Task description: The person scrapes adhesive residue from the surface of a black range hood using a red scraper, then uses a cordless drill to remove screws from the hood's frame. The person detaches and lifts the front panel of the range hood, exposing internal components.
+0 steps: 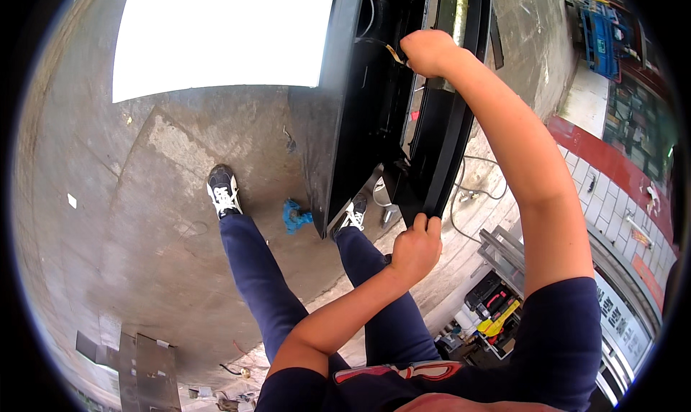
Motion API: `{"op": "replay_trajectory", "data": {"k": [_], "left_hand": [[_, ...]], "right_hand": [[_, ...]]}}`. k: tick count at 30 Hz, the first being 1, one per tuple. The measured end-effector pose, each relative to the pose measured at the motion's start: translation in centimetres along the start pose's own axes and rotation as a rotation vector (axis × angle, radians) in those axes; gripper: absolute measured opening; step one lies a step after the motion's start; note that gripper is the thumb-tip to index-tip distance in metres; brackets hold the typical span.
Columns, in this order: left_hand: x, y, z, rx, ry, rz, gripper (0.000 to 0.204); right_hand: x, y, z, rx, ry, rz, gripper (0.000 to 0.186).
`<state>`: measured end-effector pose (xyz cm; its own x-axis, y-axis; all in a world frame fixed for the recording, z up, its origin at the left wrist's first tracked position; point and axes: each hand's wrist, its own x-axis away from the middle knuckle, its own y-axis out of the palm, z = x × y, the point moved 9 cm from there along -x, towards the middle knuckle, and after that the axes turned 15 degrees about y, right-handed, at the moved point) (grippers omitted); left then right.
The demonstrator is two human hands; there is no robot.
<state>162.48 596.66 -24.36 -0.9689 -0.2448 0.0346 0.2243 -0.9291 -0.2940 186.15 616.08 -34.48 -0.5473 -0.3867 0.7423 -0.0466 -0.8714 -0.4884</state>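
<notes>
stained concrete floor (pixel 173 268) spreads beneath a long black metal frame (pixel 440 135) in front of the person. at its near end, the left hand (pixel 416 252) clasps the edge; farther along, the right hand (pixel 430 52) bends its fingers beside a thin yellowish strip (pixel 393 52); whether they grip it, i cannot tell.

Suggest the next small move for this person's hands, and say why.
Perhaps the right hand should ease the yellowish wire aside, since the wire shows right at its fingertips, while the left hand holds the black panel's near end.
</notes>
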Motion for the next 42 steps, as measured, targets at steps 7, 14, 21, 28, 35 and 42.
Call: {"op": "replay_trajectory", "data": {"k": [7,14,21,28,35,42], "left_hand": [[0.2,0.0,-0.4,0.03,0.014,-0.02,0.038],[0.0,0.1,-0.3,0.147,-0.004,-0.018,0.035],[-3.7,-8.5,-3.5,0.526,0.059,0.261,0.026],[-15.2,-11.8,-11.9,0.106,-0.15,0.357,0.053],[-21.6,-9.5,-15.3,0.177,-0.215,0.107,0.04],[-21.0,-7.4,-16.2,0.287,-0.124,0.046,0.037]], "right_hand": [[-0.6,1.0,0.7,-0.32,-0.041,-0.04,0.016],[0.7,0.6,1.0,-0.346,-0.103,-0.076,0.026],[0.8,0.3,1.7,-0.343,-0.103,-0.062,0.025],[0.6,0.2,1.5,-0.359,-0.134,-0.023,0.025],[1.6,-0.3,2.9,-0.353,-0.127,0.083,0.026],[2.2,0.0,3.6,-0.436,-0.246,0.115,0.03]]}}
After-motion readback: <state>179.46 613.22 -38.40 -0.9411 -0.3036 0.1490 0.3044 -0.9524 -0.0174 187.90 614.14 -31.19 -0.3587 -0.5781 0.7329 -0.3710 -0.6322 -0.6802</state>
